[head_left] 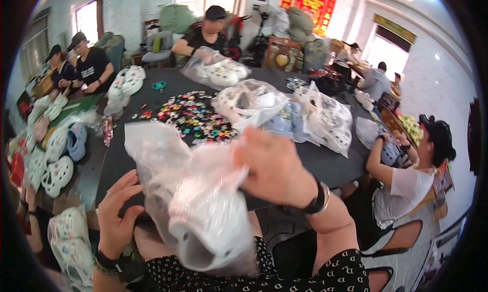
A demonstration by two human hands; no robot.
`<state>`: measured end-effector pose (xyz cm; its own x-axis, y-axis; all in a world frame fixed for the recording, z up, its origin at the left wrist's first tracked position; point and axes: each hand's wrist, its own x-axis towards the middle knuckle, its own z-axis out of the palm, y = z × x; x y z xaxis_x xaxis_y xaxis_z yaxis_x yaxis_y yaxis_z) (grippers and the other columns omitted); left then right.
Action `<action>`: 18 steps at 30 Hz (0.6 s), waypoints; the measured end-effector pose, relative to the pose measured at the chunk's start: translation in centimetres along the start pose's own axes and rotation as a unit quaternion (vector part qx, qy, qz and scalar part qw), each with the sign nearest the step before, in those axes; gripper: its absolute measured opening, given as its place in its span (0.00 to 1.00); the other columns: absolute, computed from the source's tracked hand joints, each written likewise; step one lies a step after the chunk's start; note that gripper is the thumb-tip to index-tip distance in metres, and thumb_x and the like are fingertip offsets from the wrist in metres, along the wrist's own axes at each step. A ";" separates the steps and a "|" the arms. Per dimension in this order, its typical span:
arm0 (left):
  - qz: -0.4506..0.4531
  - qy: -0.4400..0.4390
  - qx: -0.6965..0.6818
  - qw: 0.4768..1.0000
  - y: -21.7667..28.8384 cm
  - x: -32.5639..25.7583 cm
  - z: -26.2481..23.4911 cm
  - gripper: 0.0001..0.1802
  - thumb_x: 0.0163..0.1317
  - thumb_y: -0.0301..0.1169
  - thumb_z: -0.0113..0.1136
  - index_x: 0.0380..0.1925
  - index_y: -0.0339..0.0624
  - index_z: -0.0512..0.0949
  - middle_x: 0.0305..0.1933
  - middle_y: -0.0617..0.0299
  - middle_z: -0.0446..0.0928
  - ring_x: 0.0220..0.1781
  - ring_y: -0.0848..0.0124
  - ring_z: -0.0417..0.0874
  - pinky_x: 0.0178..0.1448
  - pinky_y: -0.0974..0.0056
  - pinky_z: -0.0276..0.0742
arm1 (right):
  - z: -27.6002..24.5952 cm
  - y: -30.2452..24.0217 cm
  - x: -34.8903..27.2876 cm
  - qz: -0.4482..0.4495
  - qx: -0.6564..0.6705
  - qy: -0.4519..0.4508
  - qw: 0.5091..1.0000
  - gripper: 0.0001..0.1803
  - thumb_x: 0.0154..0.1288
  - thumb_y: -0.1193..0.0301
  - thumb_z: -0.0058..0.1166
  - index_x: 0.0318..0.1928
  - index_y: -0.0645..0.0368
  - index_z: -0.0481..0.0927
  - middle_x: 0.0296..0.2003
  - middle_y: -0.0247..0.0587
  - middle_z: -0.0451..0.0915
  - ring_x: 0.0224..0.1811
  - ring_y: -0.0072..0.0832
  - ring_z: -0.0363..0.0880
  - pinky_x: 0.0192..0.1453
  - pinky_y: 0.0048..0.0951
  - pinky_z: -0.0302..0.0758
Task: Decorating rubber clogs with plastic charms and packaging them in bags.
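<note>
A clear plastic bag (178, 180) hangs in front of me with a white clog shoe (208, 231) inside it. My right hand (274, 167) grips the bag's upper right part, a dark band on its wrist. My left hand (116, 218) presses against the bag's lower left side with fingers spread around it. The bag's top edge (152, 139) stands up loosely over the black table (325, 162).
A heap of small coloured charms (195, 117) covers the table's middle. Bags of white clogs (325, 117) lie behind it; loose clogs (56, 162) line the left edge. Several other people sit around the table, one close on the right (406, 183).
</note>
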<state>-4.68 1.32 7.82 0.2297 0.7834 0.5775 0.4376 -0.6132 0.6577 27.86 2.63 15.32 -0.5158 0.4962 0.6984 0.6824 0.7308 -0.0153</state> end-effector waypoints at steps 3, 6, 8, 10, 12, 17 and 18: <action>-0.033 0.009 -0.039 0.999 0.1 0.4 0.0 0.14 0.61 0.25 0.61 0.47 0.32 0.79 0.58 0.49 0.78 0.60 0.60 0.78 0.65 0.61 0.70 | -2.9 6.9 1.5 0.053 -0.070 0.196 0.977 0.07 0.48 0.81 0.57 0.30 0.59 0.76 0.23 0.40 0.71 0.22 0.31 0.72 0.28 0.29 0.69; -0.039 0.023 -0.031 0.998 -1.0 -0.7 -1.2 0.11 0.65 0.25 0.59 0.45 0.31 0.80 0.54 0.50 0.79 0.55 0.63 0.80 0.60 0.64 0.73 | -9.9 12.6 1.7 0.198 -0.179 0.284 0.921 0.04 0.51 0.80 0.53 0.30 0.61 0.76 0.18 0.34 0.71 0.24 0.19 0.65 0.28 0.25 0.66; -0.107 0.030 -0.053 0.992 -2.4 -1.8 -2.0 0.08 0.66 0.25 0.57 0.42 0.30 0.80 0.47 0.52 0.81 0.47 0.67 0.82 0.53 0.67 0.76 | -12.6 15.5 1.5 0.277 -0.218 0.360 0.864 0.04 0.53 0.76 0.54 0.31 0.61 0.77 0.18 0.36 0.72 0.23 0.22 0.67 0.29 0.27 0.67; -0.124 0.043 -0.039 0.991 -3.3 -2.6 -2.2 0.08 0.67 0.25 0.57 0.40 0.31 0.80 0.44 0.53 0.82 0.43 0.68 0.83 0.50 0.67 0.77 | -14.3 18.1 0.6 0.303 -0.226 0.405 0.833 0.05 0.54 0.75 0.54 0.33 0.61 0.77 0.17 0.38 0.73 0.22 0.25 0.70 0.30 0.29 0.69; -0.140 0.057 -0.020 0.988 -3.6 -3.5 -2.2 0.07 0.67 0.25 0.57 0.38 0.31 0.80 0.40 0.54 0.82 0.39 0.69 0.83 0.46 0.68 0.77 | -13.5 23.5 -2.4 0.233 -0.375 0.383 0.811 0.06 0.53 0.76 0.54 0.34 0.61 0.76 0.28 0.51 0.78 0.33 0.48 0.78 0.39 0.44 0.73; -0.146 0.087 0.049 0.984 -4.2 -6.3 -3.5 0.06 0.66 0.24 0.57 0.36 0.31 0.81 0.31 0.55 0.83 0.34 0.68 0.84 0.42 0.67 0.77 | -3.4 29.5 -9.9 0.383 -0.388 0.104 0.832 0.08 0.61 0.71 0.53 0.39 0.61 0.77 0.42 0.62 0.76 0.44 0.60 0.76 0.48 0.51 0.74; -0.161 0.095 0.056 0.981 -4.1 -6.9 -4.1 0.06 0.64 0.24 0.58 0.35 0.31 0.81 0.30 0.55 0.83 0.33 0.68 0.84 0.42 0.66 0.78 | -2.2 31.3 -12.1 0.408 -0.362 0.010 0.839 0.11 0.62 0.71 0.52 0.42 0.62 0.78 0.47 0.63 0.77 0.49 0.59 0.75 0.55 0.50 0.73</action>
<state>-11.61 -1.95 3.13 -0.0973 0.8953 0.4348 0.5554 -0.3137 0.7702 56.56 18.46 8.00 0.2783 0.6801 0.6783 0.9434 -0.3261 -0.0600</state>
